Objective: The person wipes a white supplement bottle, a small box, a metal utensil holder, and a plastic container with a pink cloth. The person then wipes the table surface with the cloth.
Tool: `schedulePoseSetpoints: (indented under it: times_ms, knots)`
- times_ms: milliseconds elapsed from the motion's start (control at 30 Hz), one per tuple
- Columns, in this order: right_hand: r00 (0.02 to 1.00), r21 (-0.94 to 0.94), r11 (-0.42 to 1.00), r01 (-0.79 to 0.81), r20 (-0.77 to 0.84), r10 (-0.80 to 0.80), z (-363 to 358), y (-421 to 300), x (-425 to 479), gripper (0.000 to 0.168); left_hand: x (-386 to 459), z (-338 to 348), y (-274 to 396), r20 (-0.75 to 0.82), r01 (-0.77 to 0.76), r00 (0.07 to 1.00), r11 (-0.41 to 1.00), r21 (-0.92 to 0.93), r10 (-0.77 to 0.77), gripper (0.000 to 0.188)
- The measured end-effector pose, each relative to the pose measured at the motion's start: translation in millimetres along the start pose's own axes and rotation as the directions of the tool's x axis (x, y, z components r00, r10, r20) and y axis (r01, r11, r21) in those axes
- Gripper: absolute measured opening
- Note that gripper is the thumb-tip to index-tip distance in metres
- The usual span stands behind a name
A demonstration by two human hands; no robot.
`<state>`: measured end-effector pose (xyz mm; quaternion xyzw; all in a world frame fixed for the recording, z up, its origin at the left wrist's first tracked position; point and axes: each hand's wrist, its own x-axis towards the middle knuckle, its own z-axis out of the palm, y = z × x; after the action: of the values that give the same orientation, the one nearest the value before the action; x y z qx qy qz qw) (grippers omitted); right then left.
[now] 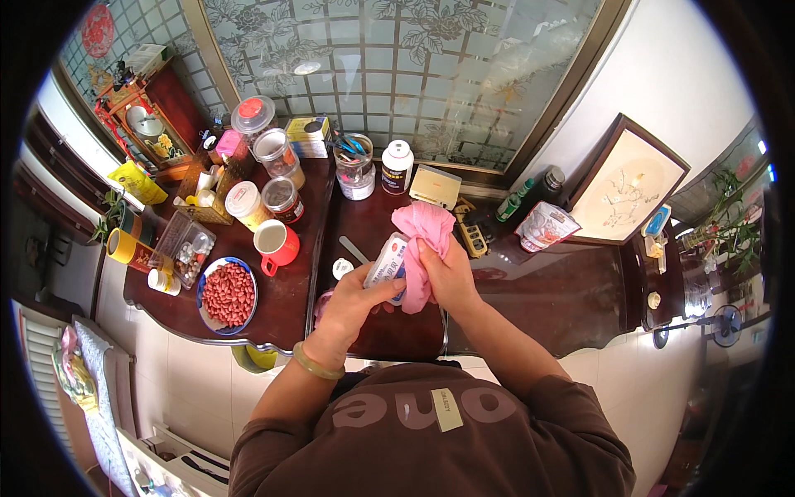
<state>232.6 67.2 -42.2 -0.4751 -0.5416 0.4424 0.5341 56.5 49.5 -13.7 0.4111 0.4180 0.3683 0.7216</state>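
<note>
My left hand (354,297), with a bangle at the wrist, grips a white and blue plastic container (386,259) with printed writing. My right hand (448,276) holds a bunched pink cloth (424,227) against the container's right side. Both are held above the dark wooden table (385,335). Just left of the container, a round white lid or small tub (342,268) and a flat grey strip (353,249) lie on the tabletop. More pink cloth (323,307) shows partly behind my left forearm.
Left stand a red mug (275,245), a plate of reddish nuts or beans (228,296) and several jars. Behind my hands are a white-capped bottle (397,166), a cream box (435,186) and a power strip (472,233). A foil pouch (545,227) and a framed picture (628,180) stand right.
</note>
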Motion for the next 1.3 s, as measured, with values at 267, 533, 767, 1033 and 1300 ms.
schedulePoseSetpoints:
  times_ms: [267, 533, 767, 1033, 1300]
  knots:
    - [0.962, 0.447, 0.873, -0.193, -0.088, 0.258, -6, -1, 7, 0.029, 0, 4, -10, 0.015, -0.049, 0.999, 0.985, -0.168, 0.052, 0.040]
    - [0.957, 0.472, 0.834, -0.287, 0.100, 0.273, -1, -13, -6, 0.038, 11, -5, -20, -0.028, -0.071, 0.997, 0.923, -0.379, 0.066, 0.040]
    - [0.941, 0.270, 0.909, -0.316, 0.212, 0.264, 18, -27, -17, 0.027, 3, 13, -15, -0.153, -0.147, 0.979, 0.987, -0.064, 0.136, 0.042]
    - [0.997, -0.187, 0.982, 0.028, -0.061, -0.040, 15, -2, -11, 0.029, 2, 7, -17, -0.010, -0.107, 0.994, 0.987, 0.118, 0.109, 0.046]
    - [0.998, -0.477, 0.878, -0.033, -0.059, 0.006, 2, 23, -3, 0.032, 13, 6, -36, -0.044, -0.029, 0.999, 0.997, 0.070, 0.032, 0.046]
